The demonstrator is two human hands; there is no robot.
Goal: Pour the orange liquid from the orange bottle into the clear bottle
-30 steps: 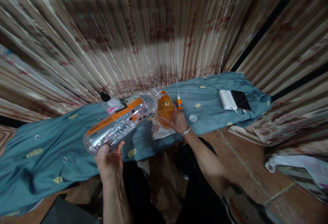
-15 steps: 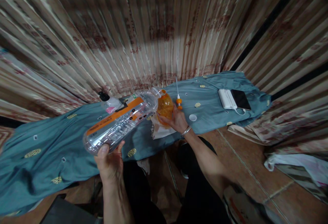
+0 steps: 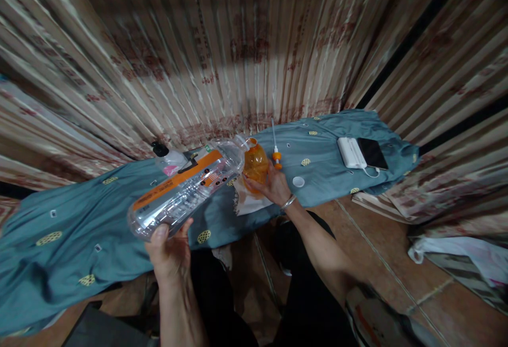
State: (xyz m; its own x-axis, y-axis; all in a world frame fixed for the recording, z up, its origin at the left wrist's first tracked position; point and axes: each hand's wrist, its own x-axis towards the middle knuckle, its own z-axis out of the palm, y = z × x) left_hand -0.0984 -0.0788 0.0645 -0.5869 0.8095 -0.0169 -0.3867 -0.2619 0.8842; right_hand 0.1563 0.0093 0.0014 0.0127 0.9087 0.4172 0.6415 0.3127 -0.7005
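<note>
My left hand [image 3: 170, 244] is closed around the lower part of a large clear plastic bottle [image 3: 190, 180] with an orange and grey label. The bottle tilts, its neck pointing right at the mouth of an orange translucent bottle [image 3: 255, 159]. Fingers of my right hand [image 3: 273, 184] wrap round the orange bottle, which stands on a white cloth [image 3: 252, 205]. Whether liquid is flowing between the two mouths I cannot tell. Behind my right hand is an orange spray-pump head [image 3: 277, 159] with a white tube, and a small white cap [image 3: 298, 182] lies to its right.
A teal patterned cloth [image 3: 99, 209] covers the long surface. A bottle with a black pump [image 3: 169, 159] stands at the back left. On the right lie a white power bank [image 3: 351, 153] and a black phone [image 3: 372, 153], with a white cable. Curtains [image 3: 246, 45] hang close behind.
Almost nothing differs. Both hands keep their hold on the two bottles, and the view has shifted only very slightly.
</note>
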